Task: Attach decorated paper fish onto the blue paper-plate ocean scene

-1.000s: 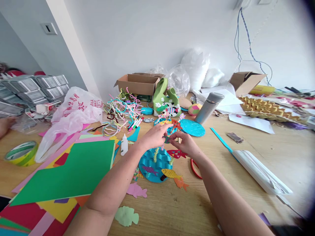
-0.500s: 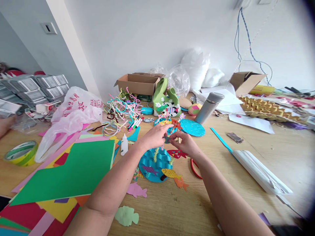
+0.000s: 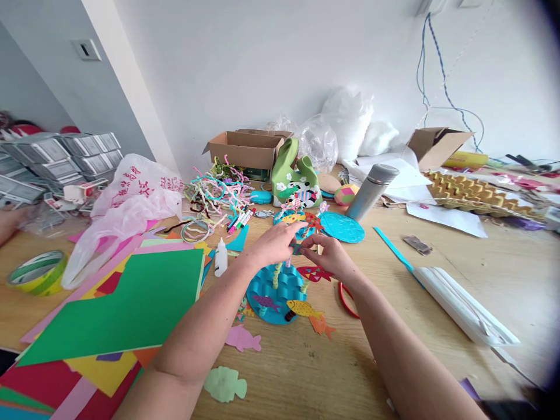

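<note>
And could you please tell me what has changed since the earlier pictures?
Very little: at the far left, by a co-worker's hand, a grey item seems to have shifted, though which way is unclear. The left hand and right hand stayed at the small green piece. The blue woven base and yellow paper fish stayed too.

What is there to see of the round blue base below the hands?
The blue base looks like a round paper or card disc lined with curled blue strips like waves. It lies flat on the wooden table, below the left hand and right hand. Coiled stems rise from it; a purple fish and a yellow fish show over its near part. Its far edge is hidden.
</note>
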`<act>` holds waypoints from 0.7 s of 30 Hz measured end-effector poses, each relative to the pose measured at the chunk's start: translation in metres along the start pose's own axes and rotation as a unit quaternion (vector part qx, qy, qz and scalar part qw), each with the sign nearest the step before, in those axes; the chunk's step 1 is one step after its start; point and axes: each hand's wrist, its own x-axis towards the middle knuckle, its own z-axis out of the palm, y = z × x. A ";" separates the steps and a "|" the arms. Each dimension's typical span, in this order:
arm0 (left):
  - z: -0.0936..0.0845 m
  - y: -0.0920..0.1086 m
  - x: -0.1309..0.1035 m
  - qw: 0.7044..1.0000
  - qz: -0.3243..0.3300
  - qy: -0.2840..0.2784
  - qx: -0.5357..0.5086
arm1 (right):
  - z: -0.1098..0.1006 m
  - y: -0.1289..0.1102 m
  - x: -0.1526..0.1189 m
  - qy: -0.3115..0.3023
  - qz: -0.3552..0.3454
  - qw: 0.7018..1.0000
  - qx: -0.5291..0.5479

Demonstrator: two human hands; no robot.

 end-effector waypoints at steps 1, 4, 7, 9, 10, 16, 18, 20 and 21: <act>0.000 0.000 0.000 1.000 0.000 -0.001 0.001 | 0.000 0.000 0.000 0.001 -0.001 1.000 -0.001; -0.001 0.000 0.000 1.000 -0.001 -0.002 0.004 | 0.000 0.000 0.000 0.002 -0.004 1.000 -0.005; -0.001 0.000 0.000 1.000 0.002 0.004 0.006 | 0.000 0.000 0.000 0.002 -0.007 1.000 -0.008; -0.002 0.000 0.001 1.000 0.002 0.010 0.008 | 0.000 0.001 0.000 0.002 -0.009 1.000 -0.007; -0.002 0.000 0.001 1.000 0.000 0.011 0.010 | 0.000 0.001 0.000 0.003 -0.009 1.000 -0.007; 0.000 0.000 0.001 1.000 -0.002 0.007 0.006 | 0.000 0.000 0.000 0.003 -0.005 1.000 -0.010; 0.001 -0.001 0.001 1.000 0.000 0.007 0.006 | 0.000 -0.001 0.000 0.002 -0.005 1.000 -0.010; 0.000 -0.001 0.001 1.000 0.003 0.008 0.005 | -0.001 -0.001 0.000 0.002 -0.005 1.000 -0.011; 0.000 -0.001 0.001 1.000 0.004 0.007 0.005 | -0.001 -0.001 0.000 0.002 -0.006 1.000 -0.012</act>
